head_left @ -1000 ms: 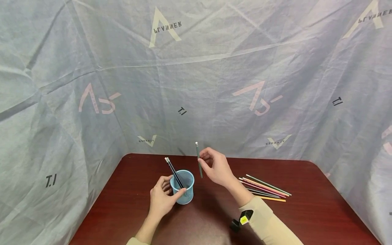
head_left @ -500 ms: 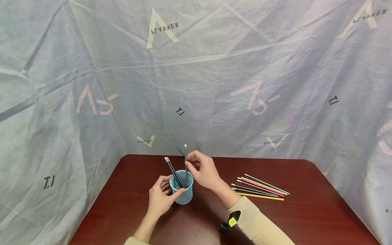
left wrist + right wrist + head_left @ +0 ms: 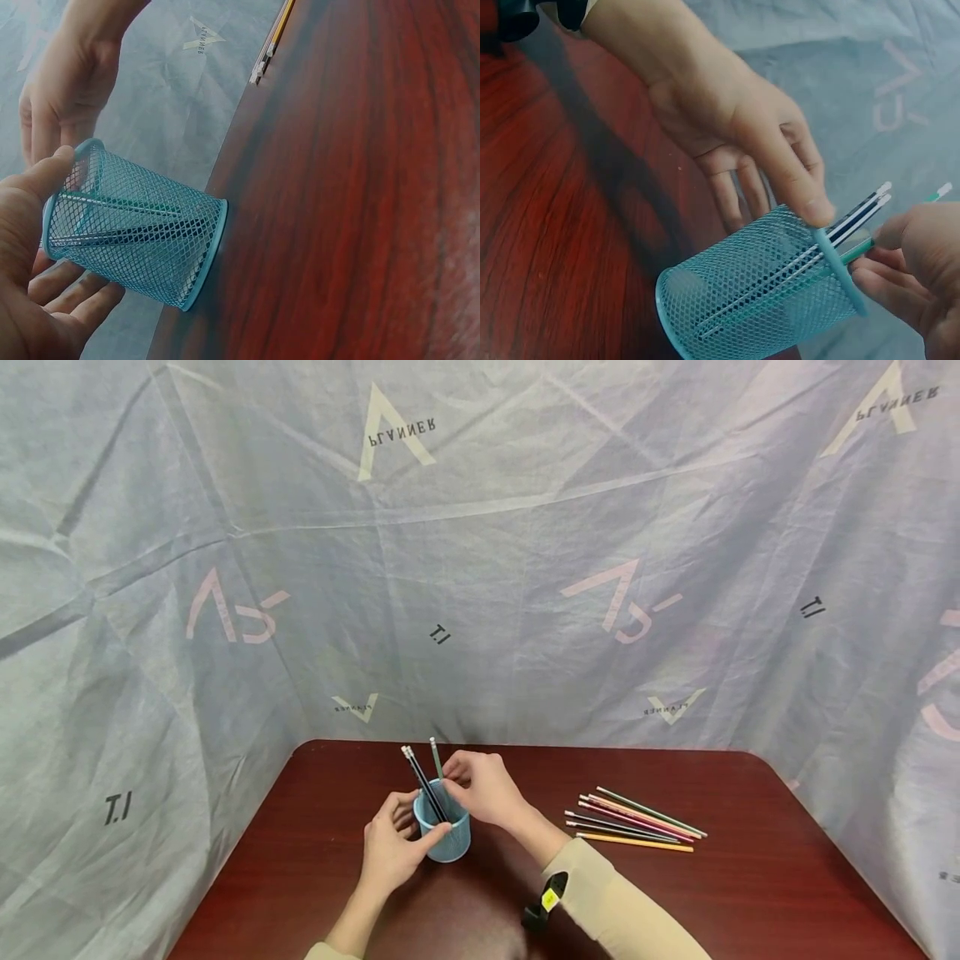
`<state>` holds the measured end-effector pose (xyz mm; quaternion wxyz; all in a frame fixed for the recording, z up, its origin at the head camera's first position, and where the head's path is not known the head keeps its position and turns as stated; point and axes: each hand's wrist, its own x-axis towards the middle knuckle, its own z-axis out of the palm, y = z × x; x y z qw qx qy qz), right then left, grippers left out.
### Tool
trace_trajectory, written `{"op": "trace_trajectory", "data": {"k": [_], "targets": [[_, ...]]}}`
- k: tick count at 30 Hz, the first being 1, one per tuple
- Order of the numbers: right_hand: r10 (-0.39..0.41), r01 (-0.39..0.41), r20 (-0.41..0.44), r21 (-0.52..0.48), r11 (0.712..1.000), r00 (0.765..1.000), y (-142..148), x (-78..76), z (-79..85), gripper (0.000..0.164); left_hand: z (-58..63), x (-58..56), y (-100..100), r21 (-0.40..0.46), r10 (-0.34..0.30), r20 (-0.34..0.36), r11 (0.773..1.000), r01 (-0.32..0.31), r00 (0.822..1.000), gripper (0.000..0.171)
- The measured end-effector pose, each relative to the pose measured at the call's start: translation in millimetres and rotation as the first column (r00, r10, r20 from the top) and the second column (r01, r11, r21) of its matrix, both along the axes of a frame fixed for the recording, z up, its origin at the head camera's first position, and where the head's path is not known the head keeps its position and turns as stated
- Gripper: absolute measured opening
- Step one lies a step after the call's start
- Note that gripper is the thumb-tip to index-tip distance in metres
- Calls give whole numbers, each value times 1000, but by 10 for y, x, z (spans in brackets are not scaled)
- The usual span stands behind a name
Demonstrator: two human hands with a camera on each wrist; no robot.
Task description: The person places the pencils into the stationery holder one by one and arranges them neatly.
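A light-blue mesh pencil cup [image 3: 452,845] stands on the table, and my left hand [image 3: 393,850] grips it from the left, thumb near the front of the rim. Two dark pencils [image 3: 422,778] lean in the cup, white eraser ends up. With its lower part inside the cup, a green pencil [image 3: 436,757] tilts left. My right hand [image 3: 483,788] is at the cup's right rim; in the right wrist view its thumb and fingers pinch the green pencil [image 3: 861,250]. Through the mesh [image 3: 142,225] in the left wrist view, the pencils' lower parts show.
Several loose pencils [image 3: 637,820], green, red, dark and yellow among them, lie fanned out on the right of the dark red wooden table [image 3: 765,877]. Grey printed cloth [image 3: 495,568] hangs behind and beside the table.
My right hand has moved left and down, bringing the green pencil from beside the cup into it. My left hand keeps its grip on the cup.
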<state>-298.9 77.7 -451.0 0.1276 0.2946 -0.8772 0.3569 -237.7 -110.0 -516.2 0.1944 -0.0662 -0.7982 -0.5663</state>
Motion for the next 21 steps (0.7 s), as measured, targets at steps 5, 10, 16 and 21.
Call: {"op": "trace_trajectory", "data": {"k": [5, 10, 16, 21], "targets": [[-19, 20, -12, 70, 997, 1000, -58, -32, -17, 5, 2, -2, -8, -2, -7, -4, 1000, 7, 1000, 61], [-6, 13, -60, 120, 993, 998, -120, -45, -26, 5, 12, 0, -9, 1, -12, -6, 1000, 12, 1000, 61], [-8, 27, -114, 170, 985, 993, -182, -48, -53, 4, 8, 2, 0, -9, -10, -1, 1000, 10, 1000, 61], [-23, 46, -121, 185, 982, 992, -221, -49, -85, 4, -11, -1, 4, -14, 0, -17, 1000, -1, 1000, 60]]}}
